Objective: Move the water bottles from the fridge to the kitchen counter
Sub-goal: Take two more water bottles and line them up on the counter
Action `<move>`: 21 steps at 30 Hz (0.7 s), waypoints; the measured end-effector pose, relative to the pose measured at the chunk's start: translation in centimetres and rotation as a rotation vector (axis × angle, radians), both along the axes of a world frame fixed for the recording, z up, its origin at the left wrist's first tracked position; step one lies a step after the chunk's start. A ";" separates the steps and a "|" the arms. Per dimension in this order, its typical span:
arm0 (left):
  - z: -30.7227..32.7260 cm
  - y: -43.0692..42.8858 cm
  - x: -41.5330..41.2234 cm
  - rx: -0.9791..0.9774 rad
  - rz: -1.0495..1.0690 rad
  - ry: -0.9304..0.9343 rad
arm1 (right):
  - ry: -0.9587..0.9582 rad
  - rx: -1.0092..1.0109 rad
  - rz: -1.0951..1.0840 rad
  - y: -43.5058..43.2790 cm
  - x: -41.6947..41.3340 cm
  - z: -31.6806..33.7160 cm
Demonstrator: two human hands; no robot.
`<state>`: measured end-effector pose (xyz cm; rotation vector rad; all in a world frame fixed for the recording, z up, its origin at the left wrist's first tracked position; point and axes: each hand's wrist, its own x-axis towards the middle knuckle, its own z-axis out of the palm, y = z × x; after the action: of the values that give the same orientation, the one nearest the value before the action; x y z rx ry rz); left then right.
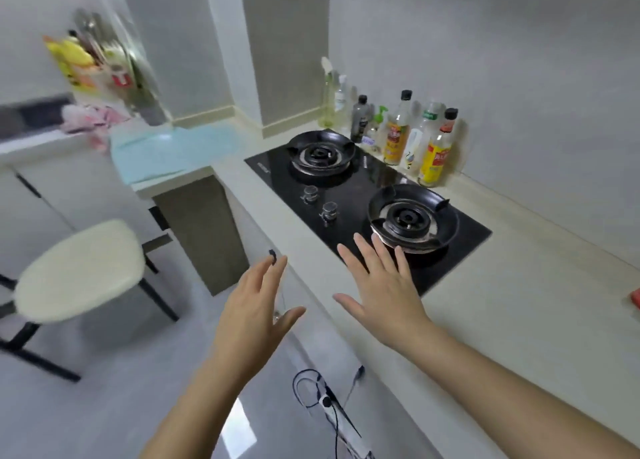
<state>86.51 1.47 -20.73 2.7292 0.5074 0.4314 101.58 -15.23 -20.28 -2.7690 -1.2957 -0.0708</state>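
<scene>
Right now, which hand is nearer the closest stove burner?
Right. The right hand hovers open with its fingertips at the burner's near rim; the left hand is farther left, off the counter edge.

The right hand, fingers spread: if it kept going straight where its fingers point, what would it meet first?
Probably the near black gas burner ring on the black glass hob; the right hand looks raised above the pale counter, though depth is unclear.
</scene>
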 end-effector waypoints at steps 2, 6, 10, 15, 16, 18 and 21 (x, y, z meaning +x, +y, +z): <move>0.2 1.4 -3.7 0.016 0.103 0.009 | -0.016 0.003 0.101 2.8 -1.9 0.5; 0.6 4.0 -11.4 0.045 0.291 -0.011 | -0.014 -0.011 0.290 8.7 -6.3 0.9; 1.1 6.5 -19.5 0.090 0.450 0.013 | -0.030 0.026 0.460 14.7 -12.3 1.6; 1.9 9.7 -30.4 0.225 0.698 0.104 | -0.067 0.061 0.643 21.0 -21.5 2.3; 2.1 10.2 -32.5 0.255 0.761 0.132 | -0.075 0.074 0.674 22.2 -23.5 2.3; 2.4 10.9 -36.5 0.298 0.875 0.175 | -0.083 0.094 0.731 24.4 -27.4 2.4; 2.8 11.8 -42.2 0.337 1.013 0.213 | -0.073 0.127 0.828 27.4 -33.4 2.6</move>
<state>44.26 13.25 -17.96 2.6116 2.0412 0.4740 68.21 12.19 -17.72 -1.9414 -2.2333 -0.1851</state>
